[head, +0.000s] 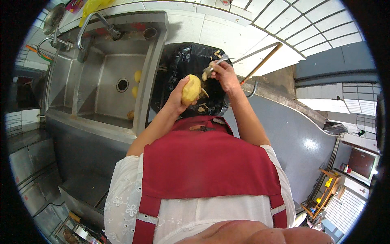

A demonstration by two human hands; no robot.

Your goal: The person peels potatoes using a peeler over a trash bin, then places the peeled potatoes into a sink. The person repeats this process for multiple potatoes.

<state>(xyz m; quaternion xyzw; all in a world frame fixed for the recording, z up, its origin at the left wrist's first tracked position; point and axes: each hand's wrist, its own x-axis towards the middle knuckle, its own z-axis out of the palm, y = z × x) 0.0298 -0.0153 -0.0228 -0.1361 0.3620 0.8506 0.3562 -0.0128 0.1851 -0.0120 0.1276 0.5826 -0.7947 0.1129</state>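
A mostly peeled yellow potato (191,90) sits in my left hand (176,94), and a strip of peel dangles beside it. My right hand (226,74) grips a metal peeler (217,63), held a little apart from the potato; bits of peel cling to the tool. Both hands are over a bin lined with a black plastic bag (182,58). Several scraps of potato peel (203,107) lie on the black plastic. Part of the bin's inside is hidden by my hands and the potato.
To the left stands a stainless steel sink (105,79) with a curved faucet (91,18). Peeled potatoes (137,76) and a brown unpeeled one (130,115) lie along its right side. A wooden handle (262,62) leans against the tiled wall behind the bin.
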